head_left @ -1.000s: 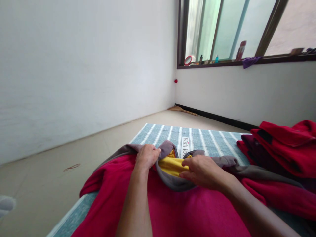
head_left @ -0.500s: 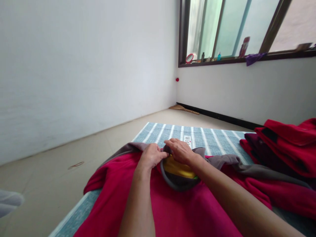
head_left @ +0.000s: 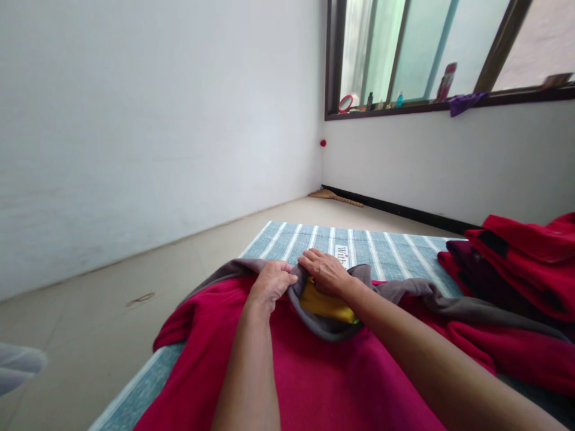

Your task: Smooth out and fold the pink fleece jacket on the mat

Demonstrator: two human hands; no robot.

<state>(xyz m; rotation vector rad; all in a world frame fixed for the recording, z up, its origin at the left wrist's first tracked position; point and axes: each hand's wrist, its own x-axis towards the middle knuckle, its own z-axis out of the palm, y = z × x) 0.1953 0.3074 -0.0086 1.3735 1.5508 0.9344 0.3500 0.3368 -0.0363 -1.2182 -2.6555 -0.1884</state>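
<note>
A bare room with white walls, a pale floor and a window sill (head_left: 404,108) cluttered with small bottles. I am bent over a blue striped mat (head_left: 359,242) laid on that floor. Spread across it is the magenta garment (head_left: 314,371), and its grey collar (head_left: 327,328) is what I place everything else by.

My left hand (head_left: 272,282) sits at the collar's left end. The fingers are curled tight, with the grey edge bunched inside them. My right hand (head_left: 326,272) lies on the collar's far rim, almost touching the left. The fingers are bent down over the fabric, but I cannot tell whether they pinch it or only press. Just beneath that hand, inside the collar, a strip of yellow lining (head_left: 323,305) shows.

A second ago my right hand was over at the collar's right end, with the opening stretched wide between my hands and much more yellow on show. It has since crossed over to meet the left, so the collar is drawn together and the lining is mostly covered. I would judge the neck nearly closed up.

Well to the right of the collar is a heap of red clothes (head_left: 525,263).
</note>
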